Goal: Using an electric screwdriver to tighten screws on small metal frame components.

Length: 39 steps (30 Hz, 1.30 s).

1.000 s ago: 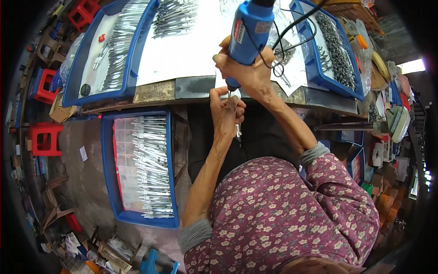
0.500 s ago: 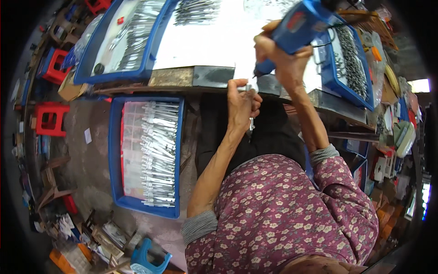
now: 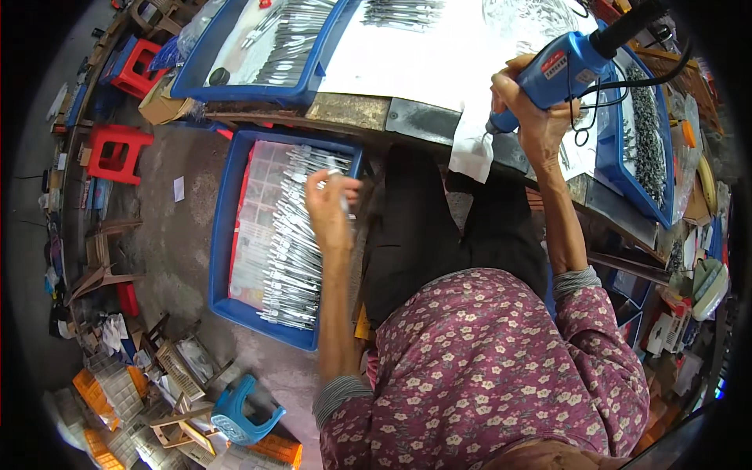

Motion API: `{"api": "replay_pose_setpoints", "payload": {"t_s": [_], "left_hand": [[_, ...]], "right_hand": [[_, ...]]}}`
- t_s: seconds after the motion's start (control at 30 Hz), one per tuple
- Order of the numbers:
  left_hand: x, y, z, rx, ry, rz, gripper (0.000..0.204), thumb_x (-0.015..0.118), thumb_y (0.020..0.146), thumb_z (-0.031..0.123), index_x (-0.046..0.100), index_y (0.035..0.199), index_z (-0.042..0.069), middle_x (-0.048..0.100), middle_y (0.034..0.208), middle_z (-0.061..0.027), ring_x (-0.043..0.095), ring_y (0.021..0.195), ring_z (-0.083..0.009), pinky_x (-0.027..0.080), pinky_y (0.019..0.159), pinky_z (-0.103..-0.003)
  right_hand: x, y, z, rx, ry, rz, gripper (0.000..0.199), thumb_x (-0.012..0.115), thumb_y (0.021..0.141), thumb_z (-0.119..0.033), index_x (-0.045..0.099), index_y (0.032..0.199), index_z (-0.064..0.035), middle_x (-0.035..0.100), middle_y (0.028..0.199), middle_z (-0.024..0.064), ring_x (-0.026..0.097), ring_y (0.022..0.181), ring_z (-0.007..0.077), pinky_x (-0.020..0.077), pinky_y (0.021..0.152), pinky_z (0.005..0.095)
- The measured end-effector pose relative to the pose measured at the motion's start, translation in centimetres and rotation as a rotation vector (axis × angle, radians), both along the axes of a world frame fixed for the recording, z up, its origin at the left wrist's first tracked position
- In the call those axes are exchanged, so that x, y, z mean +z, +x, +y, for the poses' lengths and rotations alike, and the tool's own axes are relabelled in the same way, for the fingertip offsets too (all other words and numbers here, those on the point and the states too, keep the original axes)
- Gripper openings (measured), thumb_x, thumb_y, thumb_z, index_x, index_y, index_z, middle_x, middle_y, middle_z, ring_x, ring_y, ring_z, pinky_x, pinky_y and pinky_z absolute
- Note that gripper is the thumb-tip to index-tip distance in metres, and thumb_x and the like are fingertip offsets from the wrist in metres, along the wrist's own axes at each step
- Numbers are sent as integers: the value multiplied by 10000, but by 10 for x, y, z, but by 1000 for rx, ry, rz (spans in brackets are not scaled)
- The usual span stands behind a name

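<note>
Burgundy fabric top [image 3: 501, 360], printed overall with small cream flowers; grey, finely striped knit cuffs [image 3: 577, 280] at both sleeves [image 3: 599, 317]; dark black fabric trousers [image 3: 415, 235].

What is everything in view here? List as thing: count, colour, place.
Workbench: one, brown and black edge, across the top
Plastic trays: three clearly seen, blue, two on workbench, one lower left
Slim metal parts: many, silvery to dark, left trays and workbench
Small parts: many, black, right tray
Electric screwdriver: one, blue with black cable, upper right
Rod-like piece: one, pale silvery, blurred, over lower-left tray
Paper sheet: one, white, over workbench edge
Plastic stools: two, red, left
Low stool: one, blue, lower left
Background clutter: uncounted, mixed colours, around the sides
Trousers: one pair, black, centre
Floral top: one, maroon, lower middle
Left grip: one, bare, holding rod-like piece
Right grip: one, bare, around screwdriver
</note>
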State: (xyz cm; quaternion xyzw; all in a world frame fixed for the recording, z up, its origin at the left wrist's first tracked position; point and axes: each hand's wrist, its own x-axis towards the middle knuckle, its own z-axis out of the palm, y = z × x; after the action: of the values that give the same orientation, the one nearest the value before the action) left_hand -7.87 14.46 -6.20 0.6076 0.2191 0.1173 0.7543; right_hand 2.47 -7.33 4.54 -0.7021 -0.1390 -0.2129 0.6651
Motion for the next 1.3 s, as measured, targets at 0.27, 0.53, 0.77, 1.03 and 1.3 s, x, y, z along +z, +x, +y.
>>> {"api": "replay_pose_setpoints", "payload": {"t_s": [0.27, 0.53, 0.77, 1.03, 1.3], "left_hand": [[-71, 3, 75, 245, 591, 154, 238, 564, 771, 164, 526, 899, -33, 556, 790, -133, 518, 698, -203, 412, 678, -308], [-64, 7, 75, 265, 987, 475, 271, 533, 743, 113, 475, 985, 4, 582, 759, -252, 554, 762, -419, 398, 720, -456], [-25, 18, 57, 152, 1315, 296, 228, 480, 797, 69, 469, 1010, -11, 519, 958, -218, 521, 875, -367, 415, 730, -416], [75, 151, -48, -223, 1029, -498, 154, 463, 781, 21, 563, 888, -26, 558, 863, -180, 534, 773, -339, 430, 706, -383], [56, 293, -64, -209, 1310, -575, 195, 477, 781, 64, 580, 932, -4, 585, 906, -185, 542, 852, -343, 425, 774, -399]], "right_hand": [[-2, 2, -4, -1, -45, 61, 143, 620, 687, -93, 559, 783, -6, 563, 604, 33, 555, 510, 99, 455, 469, 220], [-3, -3, -8, -55, -77, 63, 152, 596, 674, 43, 540, 808, -2, 560, 617, 49, 549, 515, 99, 448, 456, 213], [1, -3, -6, -18, 43, 134, 145, 601, 676, 39, 532, 795, -7, 555, 620, 39, 550, 521, 96, 454, 472, 217], [0, -1, -13, -26, 77, 140, 170, 607, 682, 35, 515, 816, -15, 556, 633, 36, 545, 523, 97, 454, 482, 224], [-10, -1, -13, 12, 39, 89, 187, 594, 692, 66, 496, 832, -12, 553, 641, 62, 541, 533, 111, 445, 485, 223]]}}
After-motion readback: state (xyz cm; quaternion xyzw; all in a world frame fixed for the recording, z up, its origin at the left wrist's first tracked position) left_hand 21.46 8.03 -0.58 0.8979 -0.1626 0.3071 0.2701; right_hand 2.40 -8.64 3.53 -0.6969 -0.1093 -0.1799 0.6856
